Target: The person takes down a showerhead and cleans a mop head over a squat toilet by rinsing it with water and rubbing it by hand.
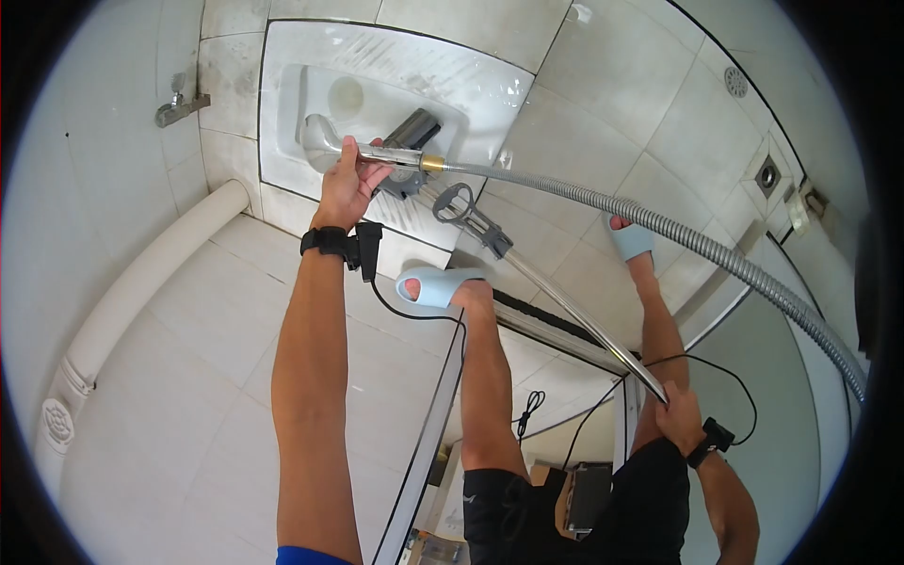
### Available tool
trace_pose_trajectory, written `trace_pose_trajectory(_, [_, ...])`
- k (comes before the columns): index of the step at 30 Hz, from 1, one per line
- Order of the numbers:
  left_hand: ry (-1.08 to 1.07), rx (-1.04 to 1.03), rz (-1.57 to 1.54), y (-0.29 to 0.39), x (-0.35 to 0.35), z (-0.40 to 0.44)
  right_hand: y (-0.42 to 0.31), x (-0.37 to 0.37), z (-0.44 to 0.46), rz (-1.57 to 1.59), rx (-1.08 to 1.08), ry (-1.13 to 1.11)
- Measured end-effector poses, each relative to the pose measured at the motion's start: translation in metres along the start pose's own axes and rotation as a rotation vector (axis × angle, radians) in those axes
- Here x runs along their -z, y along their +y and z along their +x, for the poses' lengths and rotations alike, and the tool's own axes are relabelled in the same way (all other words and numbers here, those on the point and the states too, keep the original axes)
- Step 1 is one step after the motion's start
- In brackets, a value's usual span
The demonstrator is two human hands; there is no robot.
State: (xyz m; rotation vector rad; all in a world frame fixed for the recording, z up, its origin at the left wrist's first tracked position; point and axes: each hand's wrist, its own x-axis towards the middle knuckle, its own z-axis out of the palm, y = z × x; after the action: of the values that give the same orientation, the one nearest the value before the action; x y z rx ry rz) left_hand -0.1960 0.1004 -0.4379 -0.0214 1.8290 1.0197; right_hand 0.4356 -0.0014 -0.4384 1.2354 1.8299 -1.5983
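I'm grasping the shower head (322, 135) by its handle with my left hand (348, 188), thumb and fingers closing round it. My right hand (680, 419) is clenching the upper end of the pole (565, 301). Neither hand is releasing anything.

For good handling, my left wrist is needing to stay loose enough for aiming, since the wide end is sitting off to the left of the mop head (411, 129), not squarely over it; tilting it toward the grey part would be covering more. Can't tell if water is running. My right hand is wanting a firm hold, as the pole is slanting and the wet-looking rim of the squat toilet (490, 56) is probably offering little grip. The hose (659, 226) is arching above the pole and my right slipper (629, 240); a sharp tug on it could be twisting the shower head round. The cable (414, 316) at my left wrist is hanging loose, so it's needing to stay away from the wet.

Location: the mop head is lying over the squat toilet, just beyond my left hand, with the shower head's handle crossing in front. The pole is running from it back to my right hand, well apart from my left.
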Motion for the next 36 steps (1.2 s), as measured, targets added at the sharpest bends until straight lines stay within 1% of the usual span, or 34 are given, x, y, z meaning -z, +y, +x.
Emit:
trace_pose_trajectory(8, [0.007,-0.029,-0.003,0.002,0.007,-0.002,0.001,0.009,-0.013,0.095,-0.035,-0.081])
trace_pose_trajectory(11, [0.005,-0.048,0.018,0.006,0.003,-0.004,0.003,0.012,-0.016,0.111,-0.014,-0.089])
trace_pose_trajectory(14, [0.004,-0.113,0.079,0.015,-0.003,-0.003,0.004,0.011,-0.017,0.092,-0.008,-0.111])
trace_pose_trajectory(17, [0.028,-0.102,0.045,0.023,-0.003,0.005,0.007,0.009,-0.019,0.082,0.016,-0.103])
trace_pose_trajectory(20, [0.067,-0.065,0.068,0.025,-0.007,0.008,0.009,0.009,-0.021,0.054,0.045,-0.094])
trace_pose_trajectory(22, [0.083,-0.006,0.126,0.029,-0.008,0.009,0.002,0.015,-0.019,0.057,0.056,-0.096])
trace_pose_trajectory(31, [0.067,0.028,0.299,0.029,-0.01,0.011,0.006,0.013,-0.022,0.084,0.132,-0.103])
trace_pose_trajectory(36, [0.039,0.028,0.272,0.024,-0.009,0.013,0.0,0.015,-0.02,0.071,0.15,-0.098])
